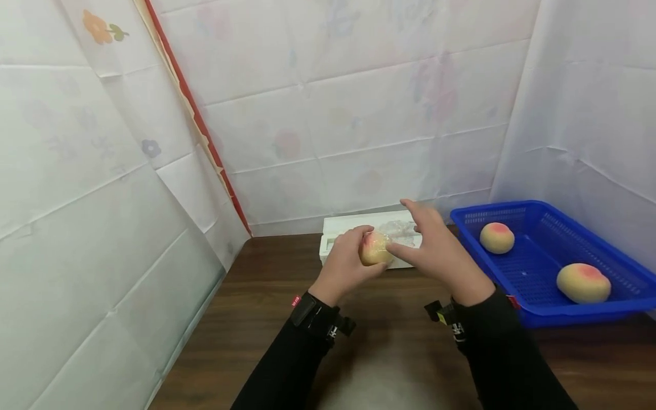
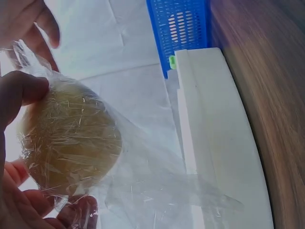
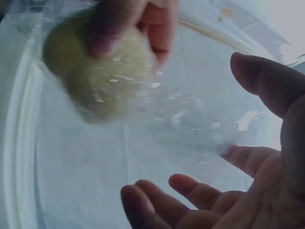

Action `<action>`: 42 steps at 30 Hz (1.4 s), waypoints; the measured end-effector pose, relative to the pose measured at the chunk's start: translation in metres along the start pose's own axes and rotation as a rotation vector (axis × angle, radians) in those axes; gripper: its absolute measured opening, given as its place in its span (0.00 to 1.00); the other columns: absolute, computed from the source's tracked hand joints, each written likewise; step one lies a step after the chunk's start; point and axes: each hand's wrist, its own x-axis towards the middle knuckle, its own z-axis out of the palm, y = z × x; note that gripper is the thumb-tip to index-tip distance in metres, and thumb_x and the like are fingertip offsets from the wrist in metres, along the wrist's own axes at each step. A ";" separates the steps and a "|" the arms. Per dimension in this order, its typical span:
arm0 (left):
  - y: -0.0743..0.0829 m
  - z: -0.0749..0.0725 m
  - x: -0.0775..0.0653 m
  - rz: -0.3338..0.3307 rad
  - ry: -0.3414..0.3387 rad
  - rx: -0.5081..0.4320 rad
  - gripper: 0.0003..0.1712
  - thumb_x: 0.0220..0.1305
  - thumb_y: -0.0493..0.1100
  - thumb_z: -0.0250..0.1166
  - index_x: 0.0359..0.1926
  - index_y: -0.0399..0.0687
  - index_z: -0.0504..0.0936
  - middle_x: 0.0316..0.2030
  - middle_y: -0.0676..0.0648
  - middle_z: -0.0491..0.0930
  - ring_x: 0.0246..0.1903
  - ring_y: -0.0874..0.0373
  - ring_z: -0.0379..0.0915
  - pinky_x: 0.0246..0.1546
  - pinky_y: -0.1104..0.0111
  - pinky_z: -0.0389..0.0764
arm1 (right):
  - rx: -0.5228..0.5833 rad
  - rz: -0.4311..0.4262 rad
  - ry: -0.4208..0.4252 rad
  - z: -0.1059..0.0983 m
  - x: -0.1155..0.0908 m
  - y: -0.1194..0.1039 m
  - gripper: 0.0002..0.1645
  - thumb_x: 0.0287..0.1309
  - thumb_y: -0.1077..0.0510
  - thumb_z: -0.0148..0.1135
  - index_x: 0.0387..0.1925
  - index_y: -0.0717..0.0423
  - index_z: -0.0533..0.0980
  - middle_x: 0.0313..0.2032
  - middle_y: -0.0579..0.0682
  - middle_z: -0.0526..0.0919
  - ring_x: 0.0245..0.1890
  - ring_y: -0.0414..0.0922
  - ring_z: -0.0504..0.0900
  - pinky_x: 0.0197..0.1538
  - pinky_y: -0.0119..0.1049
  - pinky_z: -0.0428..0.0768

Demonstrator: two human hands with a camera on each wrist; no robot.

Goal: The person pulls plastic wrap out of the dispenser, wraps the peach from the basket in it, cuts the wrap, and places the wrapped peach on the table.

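Observation:
My left hand (image 1: 347, 259) grips a pale yellow peach (image 1: 376, 249) with a pink blush, thumb on one side and fingers on the other. Clear cling film (image 2: 76, 138) covers the peach in creases, and a loose sheet of it trails toward the white box in the left wrist view. Beside the peach, my right hand (image 1: 442, 250) has its thumb and fingers spread apart. The right wrist view shows this hand's fingers (image 3: 195, 195) away from the blurred peach, with loose film stretching across between them.
Behind the hands lies a long white cling film dispenser (image 1: 330, 225), partly hidden by them. A blue plastic basket (image 1: 538, 267) on the right holds one peach (image 1: 497, 238) near its left side and another peach (image 1: 583, 283) at the front. White sheeting (image 1: 359, 114) surrounds the brown wooden table (image 1: 246, 319).

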 end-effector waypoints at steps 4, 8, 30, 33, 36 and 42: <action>0.004 -0.001 0.000 0.086 0.040 0.065 0.46 0.56 0.56 0.81 0.73 0.52 0.74 0.58 0.51 0.82 0.58 0.54 0.77 0.59 0.56 0.81 | -0.020 -0.025 0.067 0.005 0.001 0.003 0.46 0.72 0.42 0.67 0.83 0.46 0.60 0.73 0.66 0.70 0.65 0.65 0.80 0.55 0.60 0.85; 0.007 -0.003 -0.003 0.112 0.084 0.109 0.49 0.54 0.56 0.81 0.75 0.53 0.71 0.58 0.49 0.81 0.57 0.52 0.77 0.62 0.53 0.79 | -0.035 -0.063 0.197 0.007 0.003 0.002 0.26 0.73 0.48 0.68 0.66 0.51 0.80 0.56 0.59 0.86 0.47 0.54 0.88 0.41 0.46 0.87; 0.006 -0.011 -0.006 0.257 0.304 -0.004 0.44 0.47 0.52 0.84 0.66 0.48 0.81 0.57 0.48 0.82 0.57 0.55 0.79 0.57 0.60 0.84 | 0.857 0.062 0.141 -0.004 0.008 0.033 0.09 0.73 0.59 0.67 0.51 0.55 0.81 0.41 0.43 0.84 0.41 0.37 0.86 0.49 0.30 0.86; 0.007 -0.011 -0.007 0.278 0.327 -0.034 0.44 0.47 0.51 0.84 0.66 0.46 0.81 0.57 0.46 0.82 0.57 0.54 0.79 0.57 0.61 0.85 | 0.968 0.080 0.080 0.000 0.012 0.040 0.04 0.74 0.60 0.65 0.47 0.50 0.81 0.40 0.42 0.84 0.40 0.37 0.86 0.47 0.29 0.86; 0.009 -0.012 -0.008 0.287 0.344 -0.064 0.44 0.46 0.50 0.85 0.66 0.45 0.81 0.57 0.46 0.82 0.57 0.54 0.79 0.57 0.62 0.85 | 1.022 0.086 0.035 0.004 0.016 0.045 0.03 0.75 0.61 0.64 0.44 0.49 0.81 0.37 0.42 0.85 0.38 0.36 0.85 0.44 0.28 0.85; 0.012 -0.014 -0.009 0.316 0.378 -0.153 0.45 0.46 0.48 0.84 0.67 0.44 0.80 0.58 0.45 0.81 0.57 0.54 0.79 0.57 0.63 0.85 | 1.033 0.088 -0.028 0.014 0.021 0.048 0.04 0.78 0.60 0.60 0.43 0.50 0.80 0.35 0.41 0.83 0.36 0.36 0.83 0.44 0.26 0.85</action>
